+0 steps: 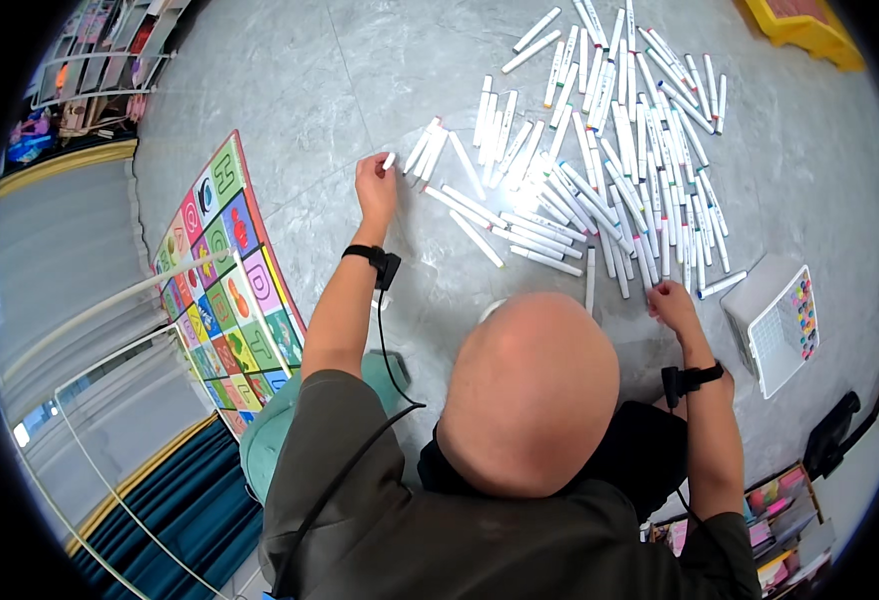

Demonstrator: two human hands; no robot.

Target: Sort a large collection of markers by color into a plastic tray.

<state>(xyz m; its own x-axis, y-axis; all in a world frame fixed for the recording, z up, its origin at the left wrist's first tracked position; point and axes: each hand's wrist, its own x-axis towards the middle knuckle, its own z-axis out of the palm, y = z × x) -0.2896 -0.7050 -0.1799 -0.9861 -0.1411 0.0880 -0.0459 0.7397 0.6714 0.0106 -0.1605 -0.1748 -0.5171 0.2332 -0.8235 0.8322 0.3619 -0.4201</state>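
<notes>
Many white marker pens [602, 201] with small coloured end rings lie scattered on the grey floor [304, 97] in front of me. My left hand [377, 189], left of the spread, holds one white marker [388, 160] between thumb and fingers, beside a small group of markers [426, 150]. At the near edge of the spread, my right hand [672, 306] has its fingertips at the lower end of a marker [643, 262]; whether it grips it I cannot tell. To its right, a white plastic basket [778, 337] lies tilted, with several coloured-ended markers [805, 315] along its right side.
An alphabet picture mat [238, 289] and a white metal rack frame [117, 289] stand at the left. A yellow plastic tray [807, 34] is at the far right. Shelves [784, 525] with goods are at the lower right. A black cable [387, 345] hangs from my left wristband.
</notes>
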